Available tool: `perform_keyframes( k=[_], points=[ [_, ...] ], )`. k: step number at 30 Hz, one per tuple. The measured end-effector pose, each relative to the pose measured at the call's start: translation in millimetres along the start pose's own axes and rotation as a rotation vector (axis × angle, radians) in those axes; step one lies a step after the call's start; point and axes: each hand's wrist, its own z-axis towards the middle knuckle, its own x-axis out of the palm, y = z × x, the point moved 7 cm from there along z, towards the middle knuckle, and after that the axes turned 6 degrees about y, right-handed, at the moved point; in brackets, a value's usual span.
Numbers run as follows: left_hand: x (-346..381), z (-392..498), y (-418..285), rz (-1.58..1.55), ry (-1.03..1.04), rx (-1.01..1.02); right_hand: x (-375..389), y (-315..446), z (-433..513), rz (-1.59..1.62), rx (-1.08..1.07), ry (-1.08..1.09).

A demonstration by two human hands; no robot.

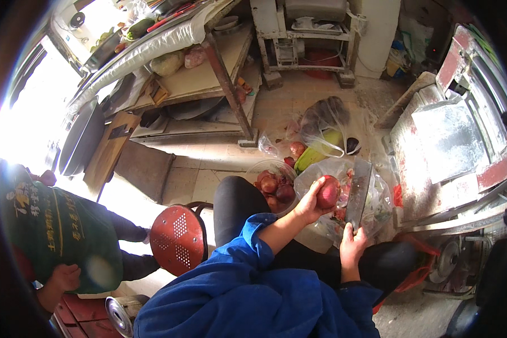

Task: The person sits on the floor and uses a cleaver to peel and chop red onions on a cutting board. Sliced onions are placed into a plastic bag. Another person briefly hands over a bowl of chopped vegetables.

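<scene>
A red onion [328,192] is in the grasp of my left hand [312,205], over a clear plastic bag [380,207] lined with scraps. My right hand [353,246] grips the handle of a cleaver [358,192], its broad blade pointing away from me, just right of the onion. The blade and onion look slightly apart. By my left knee stands a clear tub of onions [274,186]. Just beyond the bag lie a long green gourd [314,153] and another onion [297,148].
A red metal stool [178,240] stands at my left, near a person in a green apron [67,236]. Shelving [219,63] with a wooden leg rises ahead on the left. A whitened metal machine [452,139] is at the right. A plastic bag [327,118] sits behind the gourd.
</scene>
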Motion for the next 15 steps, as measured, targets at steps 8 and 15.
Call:
perform_keyframes(
  k=[8, 15],
  points=[
    [37.4, -2.3, -145.4, 0.828, 0.159, 0.227, -6.2, 7.5, -6.2, 0.326, 0.121, 0.040],
    [-147.3, -23.4, -378.9, 2.029, 0.006, 0.191, 5.3, -5.2, 6.0, 0.592, 0.432, 0.103]
  ],
)
